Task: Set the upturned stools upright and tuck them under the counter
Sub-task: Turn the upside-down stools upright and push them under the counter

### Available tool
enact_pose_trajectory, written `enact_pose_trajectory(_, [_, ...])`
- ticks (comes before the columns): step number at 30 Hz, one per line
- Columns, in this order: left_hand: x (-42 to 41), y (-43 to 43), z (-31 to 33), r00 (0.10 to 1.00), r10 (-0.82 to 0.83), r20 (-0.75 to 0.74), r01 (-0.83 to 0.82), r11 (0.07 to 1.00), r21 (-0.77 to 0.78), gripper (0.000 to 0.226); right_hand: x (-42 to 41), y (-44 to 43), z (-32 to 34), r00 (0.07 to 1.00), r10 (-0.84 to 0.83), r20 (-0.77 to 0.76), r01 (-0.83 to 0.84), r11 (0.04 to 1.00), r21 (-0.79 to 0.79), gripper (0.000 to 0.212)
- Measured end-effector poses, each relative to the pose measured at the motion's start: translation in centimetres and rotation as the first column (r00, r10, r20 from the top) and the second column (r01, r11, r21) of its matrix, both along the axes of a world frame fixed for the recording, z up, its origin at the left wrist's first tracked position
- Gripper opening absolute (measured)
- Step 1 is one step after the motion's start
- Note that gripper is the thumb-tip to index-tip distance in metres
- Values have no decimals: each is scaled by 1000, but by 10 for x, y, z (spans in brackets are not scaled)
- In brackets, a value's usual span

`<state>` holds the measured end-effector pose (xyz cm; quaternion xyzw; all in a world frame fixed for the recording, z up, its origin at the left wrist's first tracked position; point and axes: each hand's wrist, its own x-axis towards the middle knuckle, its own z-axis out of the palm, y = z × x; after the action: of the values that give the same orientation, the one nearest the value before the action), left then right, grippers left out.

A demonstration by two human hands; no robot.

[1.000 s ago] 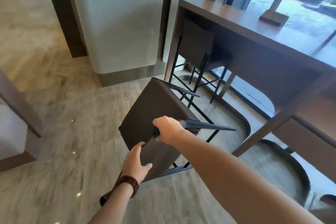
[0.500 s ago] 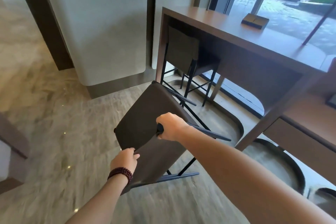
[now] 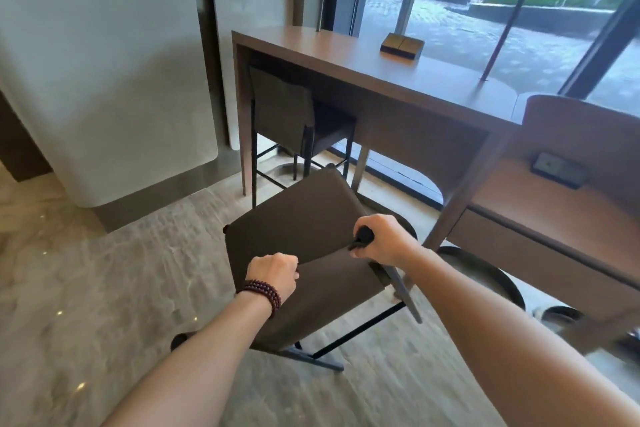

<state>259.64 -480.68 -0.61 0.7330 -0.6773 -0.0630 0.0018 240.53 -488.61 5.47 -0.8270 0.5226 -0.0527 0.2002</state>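
A dark brown stool (image 3: 298, 229) with black metal legs hangs tilted in front of me, its legs pointing down and to the right toward the floor. My left hand (image 3: 273, 272), with a bead bracelet on the wrist, grips the edge where seat and back meet. My right hand (image 3: 384, 239) is closed around a black leg end at the stool's right side. A second stool (image 3: 287, 114) stands upright, tucked under the left end of the wooden counter (image 3: 346, 55).
A small dark box (image 3: 401, 45) lies on the countertop. A lower wooden desk (image 3: 554, 204) adjoins on the right, with round dark bases (image 3: 485, 274) on the floor beneath. A white rounded column (image 3: 104, 80) stands to the left, and glass windows lie behind the counter.
The stool has turned more upright and swung toward the counter. My left hand has slid up to the seat's edge, and my view has lifted to show more of the countertop.
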Motion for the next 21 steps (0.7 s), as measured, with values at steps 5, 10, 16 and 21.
enact_pose_trajectory(5, [-21, -42, 11, 994, -92, 54, 94, 995, -43, 22, -27, -22, -2, 965, -208, 158, 205, 978, 35, 28])
enact_pose_trajectory(10, [-16, -81, 12, 999, -54, 0, 54, 996, -67, 21, -20, -47, -3, 920, -319, 228, 319, 947, 37, 29])
enact_pose_trajectory(16, [5, -104, 2, 985, 68, -156, -54, 994, 95, 44, -40, -58, 2, 848, -448, 284, 447, 892, 73, 30])
enact_pose_trajectory(21, [18, -94, -25, 999, 47, -21, -44, 993, 112, 44, -77, -68, -2, 743, -586, 322, 581, 804, 124, 32])
